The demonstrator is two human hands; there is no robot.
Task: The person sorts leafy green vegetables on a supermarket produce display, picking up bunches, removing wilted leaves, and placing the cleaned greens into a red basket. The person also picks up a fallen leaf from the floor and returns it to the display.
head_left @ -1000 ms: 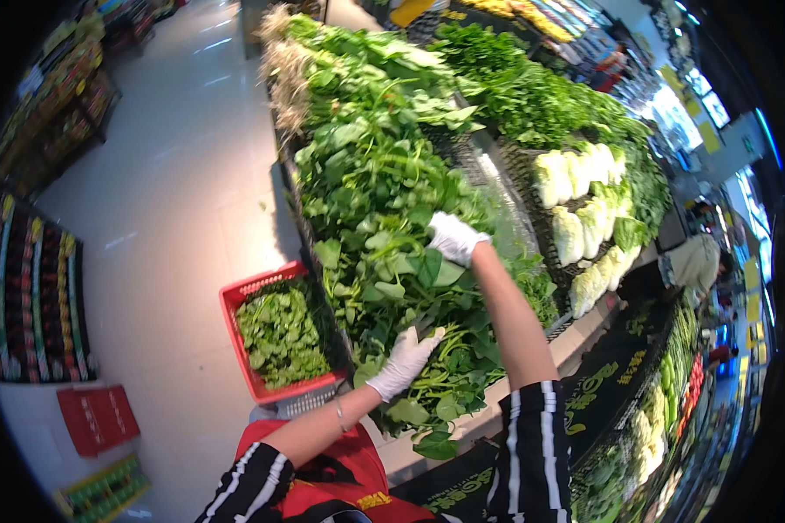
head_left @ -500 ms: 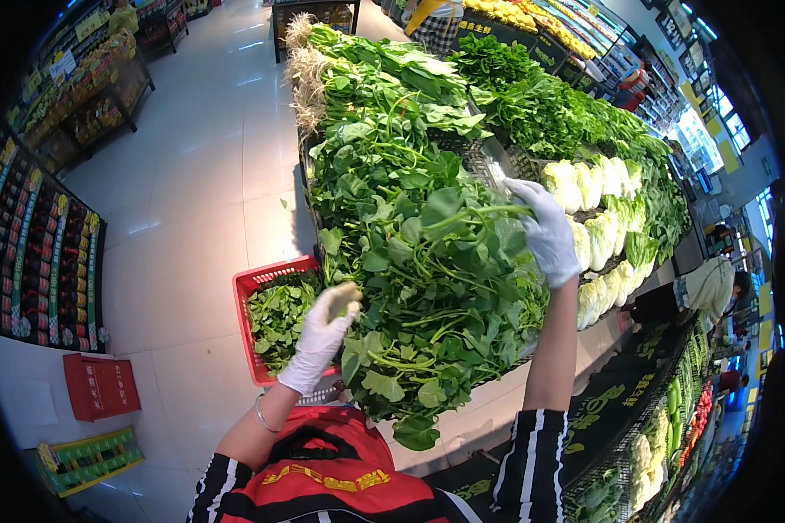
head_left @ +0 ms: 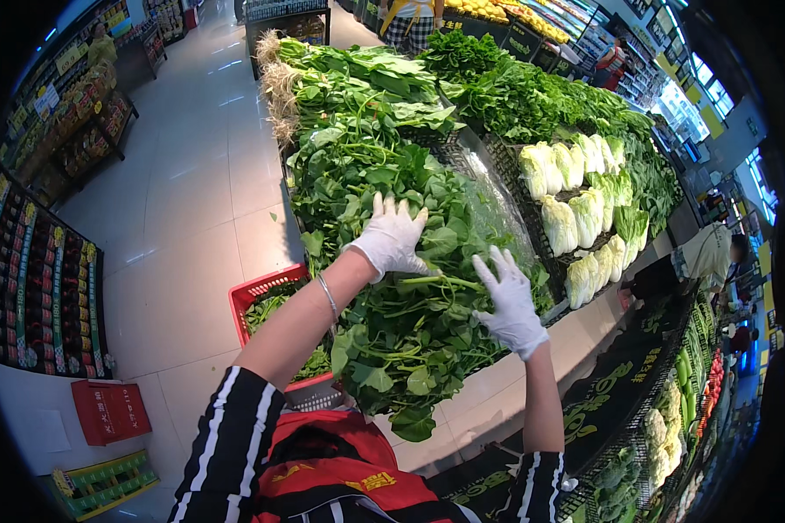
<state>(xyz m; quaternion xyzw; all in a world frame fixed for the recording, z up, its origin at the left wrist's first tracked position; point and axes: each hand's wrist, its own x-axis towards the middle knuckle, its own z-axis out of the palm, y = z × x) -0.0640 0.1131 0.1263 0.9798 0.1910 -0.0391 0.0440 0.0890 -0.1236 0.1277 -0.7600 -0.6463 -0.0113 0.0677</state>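
Observation:
Both my hands wear white gloves and rest over a big heap of leafy greens with long green stems [head_left: 410, 327] on the display stand. My left hand [head_left: 392, 241] lies on the leaves, fingers spread, with thumb near a thick stem. Farther right, my right hand [head_left: 508, 303] has its fingers apart at the heap's right side, close to the other end of that stem. Neither hand is closed around anything. Below the heap on the left, a red plastic basket [head_left: 246, 301] holds more green leaves and is partly hidden by my left forearm.
Napa cabbages [head_left: 560, 222] stand in rows on the right. Beyond the heap lie rooted greens [head_left: 281, 78] and leafy bunches [head_left: 532, 96]. A person in a yellow apron [head_left: 410, 13] stands at the far end; another person [head_left: 705, 257] is at the right. A red box [head_left: 111, 412] sits lower left.
My left hand has moved from beside the basket up and right onto the greens. My right hand has come down and left, and the stem it raised now lies on the heap.

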